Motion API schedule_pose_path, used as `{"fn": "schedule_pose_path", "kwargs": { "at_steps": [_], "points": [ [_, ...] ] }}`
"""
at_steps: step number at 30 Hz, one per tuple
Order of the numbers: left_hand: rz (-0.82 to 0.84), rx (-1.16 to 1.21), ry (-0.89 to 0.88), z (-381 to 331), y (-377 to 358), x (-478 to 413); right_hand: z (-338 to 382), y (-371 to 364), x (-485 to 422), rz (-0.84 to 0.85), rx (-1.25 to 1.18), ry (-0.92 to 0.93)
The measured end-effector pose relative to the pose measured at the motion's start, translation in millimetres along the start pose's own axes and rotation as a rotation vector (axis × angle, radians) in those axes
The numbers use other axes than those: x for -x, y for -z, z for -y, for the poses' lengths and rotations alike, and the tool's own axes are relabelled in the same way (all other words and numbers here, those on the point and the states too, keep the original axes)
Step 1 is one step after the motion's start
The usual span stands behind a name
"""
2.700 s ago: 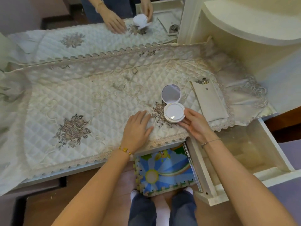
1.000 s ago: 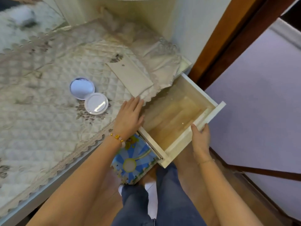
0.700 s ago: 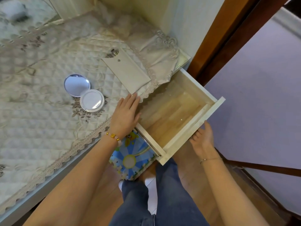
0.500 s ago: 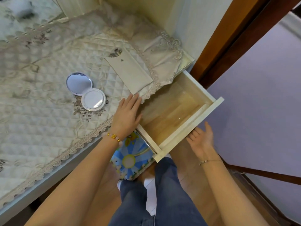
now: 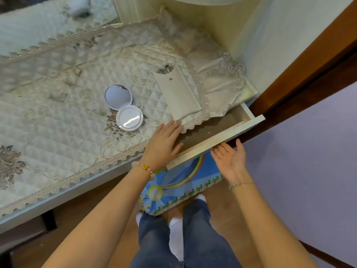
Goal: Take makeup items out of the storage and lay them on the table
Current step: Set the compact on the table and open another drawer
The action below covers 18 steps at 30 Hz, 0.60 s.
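Observation:
An open white compact, lid with mirror raised, lies on the quilted cream cloth of the dressing table. To its right rests a beige brush pouch with brush tips showing at its top. The cream drawer stands only slightly out, and its visible wooden bottom holds nothing. My left hand lies flat, fingers apart, on the table's front edge beside the drawer. My right hand is open, palm up, with its fingertips against the underside of the drawer front.
A mirror stands at the back of the table, beside a cream cabinet side. Under the table a colourful foam mat lies on the wooden floor. A purple surface fills the right, past a brown wooden frame.
The drawer has slid most of the way in under my right hand, which went from gripping the front to pushing it. My left hand stayed on the table edge.

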<state>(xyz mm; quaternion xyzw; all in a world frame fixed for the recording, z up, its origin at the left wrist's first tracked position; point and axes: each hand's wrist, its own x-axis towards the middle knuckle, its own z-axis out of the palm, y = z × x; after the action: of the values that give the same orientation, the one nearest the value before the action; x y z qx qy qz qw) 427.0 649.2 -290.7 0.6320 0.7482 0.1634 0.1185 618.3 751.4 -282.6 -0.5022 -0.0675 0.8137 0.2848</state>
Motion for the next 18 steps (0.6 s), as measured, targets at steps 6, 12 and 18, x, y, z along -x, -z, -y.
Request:
{"fn": "schedule_pose_path", "kwargs": {
  "at_steps": [6, 12, 18],
  "points": [
    [-0.013, 0.002, 0.03, -4.3, -3.1, -0.2, 7.9, -19.7, -20.8, 0.082, 0.035, -0.059],
    [-0.006, -0.012, 0.049, -6.6, 0.0, 0.9, 14.9, -46.9, -37.6, 0.157, 0.082, -0.091],
    [-0.014, -0.109, 0.105, -9.8, -7.7, 5.7, 19.3, -55.1, -45.1, 0.161, 0.124, -0.088]
  ]
}}
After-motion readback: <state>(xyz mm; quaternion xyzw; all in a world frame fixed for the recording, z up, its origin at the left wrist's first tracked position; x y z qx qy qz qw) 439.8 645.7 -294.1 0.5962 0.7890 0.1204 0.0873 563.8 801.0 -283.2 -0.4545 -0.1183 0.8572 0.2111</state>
